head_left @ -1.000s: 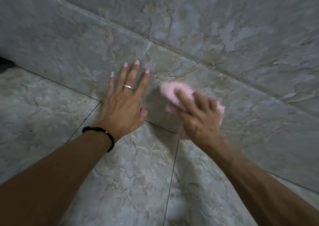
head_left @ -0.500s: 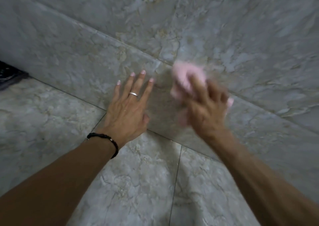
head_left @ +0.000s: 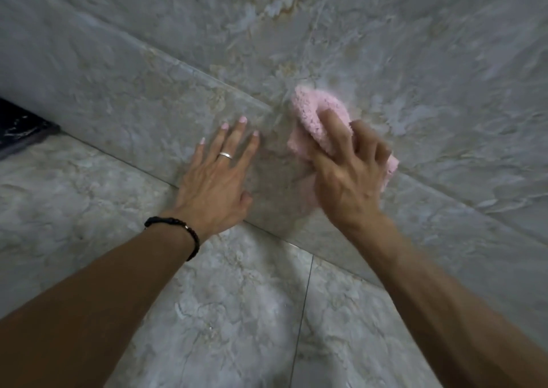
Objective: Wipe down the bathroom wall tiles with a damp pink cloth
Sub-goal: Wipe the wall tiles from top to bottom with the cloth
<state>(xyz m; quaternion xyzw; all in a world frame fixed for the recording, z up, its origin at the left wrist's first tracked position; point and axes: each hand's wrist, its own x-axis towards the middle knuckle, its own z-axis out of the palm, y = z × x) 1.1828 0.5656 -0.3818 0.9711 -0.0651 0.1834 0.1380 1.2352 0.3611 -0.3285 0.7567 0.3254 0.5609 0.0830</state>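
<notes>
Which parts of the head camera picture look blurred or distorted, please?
Head view: the right hand and pink cloth are slightly motion-smeared; the left hand, flat on the wall tiles, is sharper; the tile joints bow from the wide-angle lens; lighting is dim and even, without glare.

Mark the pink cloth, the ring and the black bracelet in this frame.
pink cloth (head_left: 314,111): head view, on its bunched upper fold above the right hand's fingers.
ring (head_left: 225,155): head view, on the band across the left hand's finger.
black bracelet (head_left: 194,238): head view, on the cord at the left wrist.
</notes>
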